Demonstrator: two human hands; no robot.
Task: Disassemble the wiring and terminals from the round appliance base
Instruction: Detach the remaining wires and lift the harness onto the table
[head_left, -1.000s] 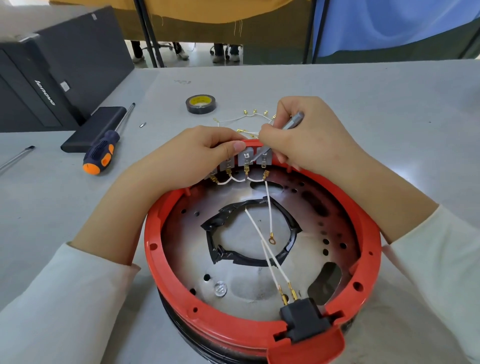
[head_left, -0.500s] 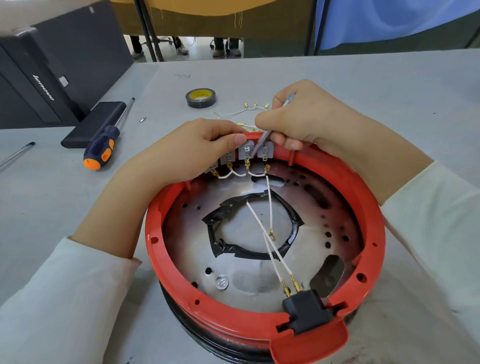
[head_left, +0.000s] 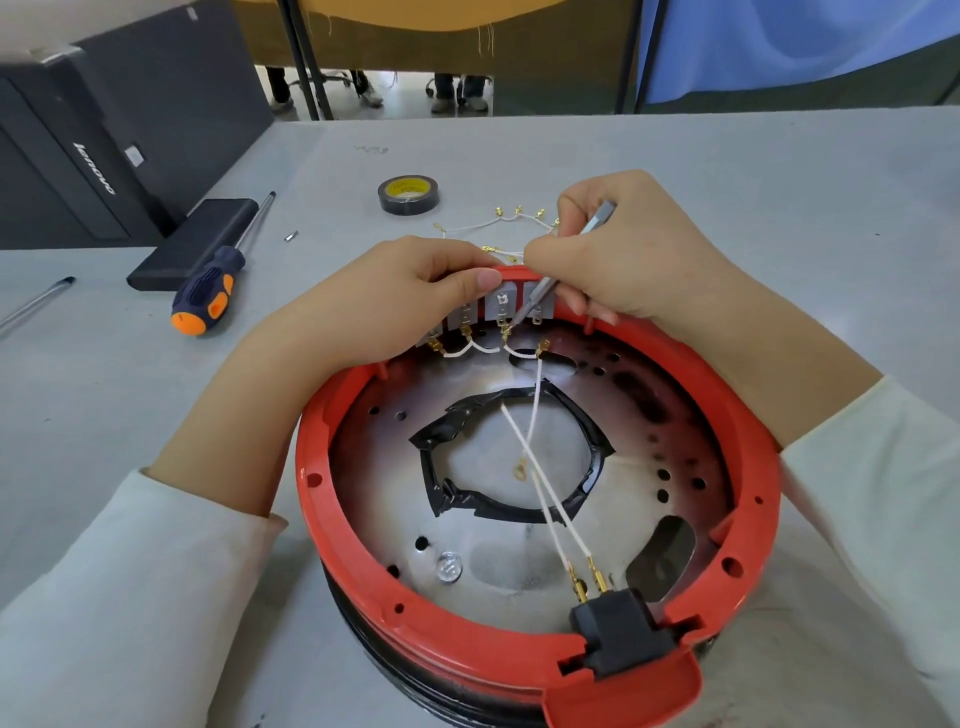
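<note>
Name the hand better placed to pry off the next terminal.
Right hand: it holds the metal tool, tip already at the terminals. Left hand grips the red rim, steadying.

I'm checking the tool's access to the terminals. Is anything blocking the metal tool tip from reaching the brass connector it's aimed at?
Nothing visible does. The right hand holds the metal tool, whose tip sits at the brass connector below the grey terminal block. The left hand grips the red rim beside it, clear of the tip.

round red-rimmed base (head_left: 332, 499) (upturned), white wires (head_left: 550, 506), brass terminals (head_left: 587, 581)
</note>
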